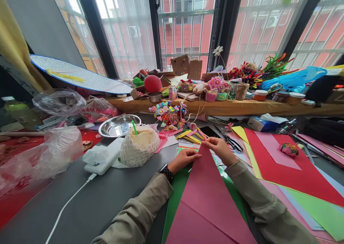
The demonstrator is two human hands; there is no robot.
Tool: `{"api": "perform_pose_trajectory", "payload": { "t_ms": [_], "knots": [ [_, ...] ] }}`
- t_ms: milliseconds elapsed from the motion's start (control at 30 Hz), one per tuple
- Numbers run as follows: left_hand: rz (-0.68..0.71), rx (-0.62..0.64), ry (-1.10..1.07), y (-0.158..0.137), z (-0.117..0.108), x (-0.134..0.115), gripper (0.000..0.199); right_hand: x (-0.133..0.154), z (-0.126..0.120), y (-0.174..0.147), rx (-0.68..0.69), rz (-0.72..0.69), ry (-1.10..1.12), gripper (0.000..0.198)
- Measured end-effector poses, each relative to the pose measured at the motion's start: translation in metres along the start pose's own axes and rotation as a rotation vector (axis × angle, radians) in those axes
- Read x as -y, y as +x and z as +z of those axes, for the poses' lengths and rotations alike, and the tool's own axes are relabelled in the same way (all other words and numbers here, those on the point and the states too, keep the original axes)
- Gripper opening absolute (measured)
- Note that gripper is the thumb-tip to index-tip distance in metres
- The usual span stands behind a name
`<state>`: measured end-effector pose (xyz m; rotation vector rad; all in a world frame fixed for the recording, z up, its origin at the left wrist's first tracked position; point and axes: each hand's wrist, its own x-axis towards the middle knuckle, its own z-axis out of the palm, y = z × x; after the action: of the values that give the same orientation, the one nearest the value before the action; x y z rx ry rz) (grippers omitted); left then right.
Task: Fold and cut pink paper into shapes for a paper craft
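Observation:
A large pink sheet of paper [205, 197], creased across its lower part, rises toward me and narrows to a point at its far end. My right hand [220, 150] pinches that far tip between thumb and fingers. Against the left edge, just below the tip, my left hand [185, 160] has its fingers closed on the paper; a dark watch with white dots is on that wrist. Beneath the sheet lies a green board [176, 197]. Folded yellow and pink paper strips [189, 136] are just beyond my hands, and black-handled scissors [233, 143] rest to the right.
Coloured paper sheets [285, 168] spread over the right side. At left are a coconut in foam netting [139, 147] with a green straw, a steel plate [107, 126], a white power bank [107, 161] with its cable, and plastic bags. Crafts crowd the wooden sill [166, 105].

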<state>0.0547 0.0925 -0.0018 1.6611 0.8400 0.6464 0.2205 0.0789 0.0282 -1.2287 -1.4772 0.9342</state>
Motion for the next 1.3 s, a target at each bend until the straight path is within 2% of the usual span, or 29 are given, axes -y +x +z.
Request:
{"api": "perform_pose_trajectory", "payload": {
  "t_ms": [67, 133, 300, 533, 700, 933, 1300],
  "knots": [
    [0.018, -0.034, 0.05, 0.001, -0.001, 0.001, 0.044, -0.002, 0.012, -0.002, 0.095, -0.011, -0.056, 0.029],
    [0.028, -0.037, 0.098, 0.001, -0.002, 0.001, 0.045, -0.003, 0.018, -0.004, 0.121, -0.033, -0.091, 0.027],
    [0.041, 0.002, 0.142, 0.0, -0.002, 0.002, 0.043, -0.003, 0.017, -0.005, 0.161, -0.027, -0.052, 0.024],
    [0.077, -0.009, 0.171, 0.002, -0.001, 0.004, 0.04, -0.005, 0.018, -0.003, 0.127, 0.017, -0.051, 0.022],
    [0.059, 0.0, 0.157, 0.001, -0.001, 0.003, 0.042, -0.005, 0.018, -0.004, 0.031, 0.067, -0.01, 0.025],
    [0.079, -0.001, 0.118, 0.001, -0.001, 0.005, 0.036, -0.011, 0.016, -0.002, 0.183, 0.037, -0.073, 0.028],
    [0.084, 0.002, 0.049, 0.001, 0.0, 0.005, 0.034, -0.011, 0.019, -0.003, 0.134, 0.038, -0.109, 0.028]
  ]
}}
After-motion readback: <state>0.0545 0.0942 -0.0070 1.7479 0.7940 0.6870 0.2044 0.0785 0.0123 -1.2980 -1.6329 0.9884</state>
